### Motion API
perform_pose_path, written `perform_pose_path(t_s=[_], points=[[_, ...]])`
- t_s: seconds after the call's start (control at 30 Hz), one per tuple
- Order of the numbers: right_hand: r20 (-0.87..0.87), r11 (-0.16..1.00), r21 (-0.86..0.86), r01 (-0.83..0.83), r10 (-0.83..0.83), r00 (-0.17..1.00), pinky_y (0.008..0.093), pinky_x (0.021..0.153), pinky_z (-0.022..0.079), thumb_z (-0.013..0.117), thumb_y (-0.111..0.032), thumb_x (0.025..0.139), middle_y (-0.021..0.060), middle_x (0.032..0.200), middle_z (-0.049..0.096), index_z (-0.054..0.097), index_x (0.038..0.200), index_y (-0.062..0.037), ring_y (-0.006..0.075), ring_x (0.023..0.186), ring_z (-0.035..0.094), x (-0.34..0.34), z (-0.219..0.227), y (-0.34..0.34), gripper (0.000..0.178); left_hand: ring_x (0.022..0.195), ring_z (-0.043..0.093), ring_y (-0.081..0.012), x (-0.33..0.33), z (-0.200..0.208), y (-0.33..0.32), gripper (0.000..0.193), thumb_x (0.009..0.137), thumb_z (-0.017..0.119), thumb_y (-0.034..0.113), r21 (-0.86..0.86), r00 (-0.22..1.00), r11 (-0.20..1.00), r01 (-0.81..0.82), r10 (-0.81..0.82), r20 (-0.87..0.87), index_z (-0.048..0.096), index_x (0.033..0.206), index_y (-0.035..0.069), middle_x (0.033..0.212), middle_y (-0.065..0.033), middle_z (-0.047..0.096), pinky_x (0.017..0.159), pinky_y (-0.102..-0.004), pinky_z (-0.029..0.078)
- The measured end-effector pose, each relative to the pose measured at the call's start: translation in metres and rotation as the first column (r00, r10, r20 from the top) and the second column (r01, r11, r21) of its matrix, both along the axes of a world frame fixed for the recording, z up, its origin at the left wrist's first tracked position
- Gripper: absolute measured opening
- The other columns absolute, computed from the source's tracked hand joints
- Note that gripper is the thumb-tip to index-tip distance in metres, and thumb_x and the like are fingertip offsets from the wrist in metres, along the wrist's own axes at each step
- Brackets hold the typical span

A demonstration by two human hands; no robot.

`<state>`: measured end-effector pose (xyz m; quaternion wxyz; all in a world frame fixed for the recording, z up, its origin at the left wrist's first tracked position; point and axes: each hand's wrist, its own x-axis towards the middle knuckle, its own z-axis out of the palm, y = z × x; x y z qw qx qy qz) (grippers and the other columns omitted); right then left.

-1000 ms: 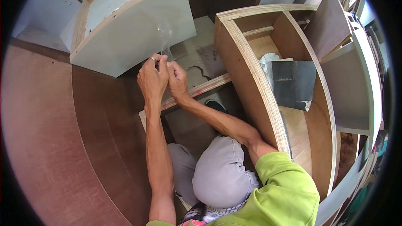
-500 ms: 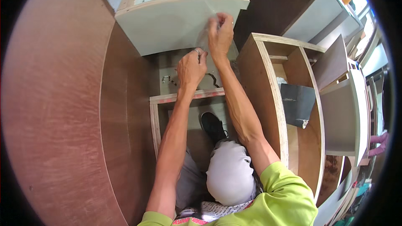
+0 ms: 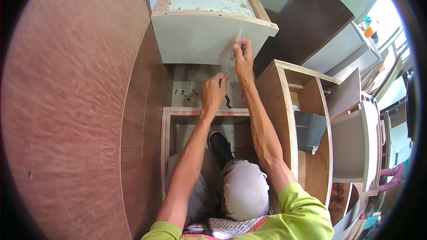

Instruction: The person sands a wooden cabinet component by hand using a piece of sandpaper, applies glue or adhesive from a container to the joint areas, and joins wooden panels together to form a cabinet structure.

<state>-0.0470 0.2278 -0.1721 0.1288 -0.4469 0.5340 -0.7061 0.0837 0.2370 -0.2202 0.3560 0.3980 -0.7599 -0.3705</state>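
A thin clear plastic piece [image 3: 226,67], like a bag or film, stretches between my two hands. The fingers of my left hand [image 3: 214,90] are pinched on its lower end. Higher up and to the right, my right hand [image 3: 243,61] pinches the other end, and a clear tip sticks up above its fingers. Both hands are in front of the pale grey panel [image 3: 195,40] of a wood-framed box. Small dark and metallic parts [image 3: 189,90], too small to name, are lying beyond the plywood frame edge [image 3: 187,111], near my left hand.
A tall reddish-brown wood panel [image 3: 80,106] rises along my left. To the right stands an open plywood cabinet [image 3: 286,120] with a dark grey piece [image 3: 309,129] inside. Dark brown boards [image 3: 307,22] lean behind. At the far right, another person's purple sleeve [image 3: 391,175] shows.
The whole view has shifted, so the box and cabinet appear lower. Both hands still pinch the clear plastic in front of the grey panel.
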Motion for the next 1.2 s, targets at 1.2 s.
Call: perform_pose_path(t_s=[1.2], points=[[-0.357, 0.971, 0.229, -0.07, 0.151, 0.922, 0.0349, 0.061, 0.041, 0.059, -0.006, 0.087, 0.0123, 0.073, 0.053, 0.056, 0.09, -0.0003, 0.0233, 0.064, 0.048, 0.035, -0.028, 0.026, 0.007, 0.074, 0.066, -0.0389, 0.017, 0.042, -0.037, 0.015, 0.094, 0.057, 0.018, -0.123, 0.928, 0.968, -0.22, 0.169, -0.333, 0.061, 0.092, 0.003, 0.08, -0.0177, 0.069, 0.062, -0.044, 0.051]])
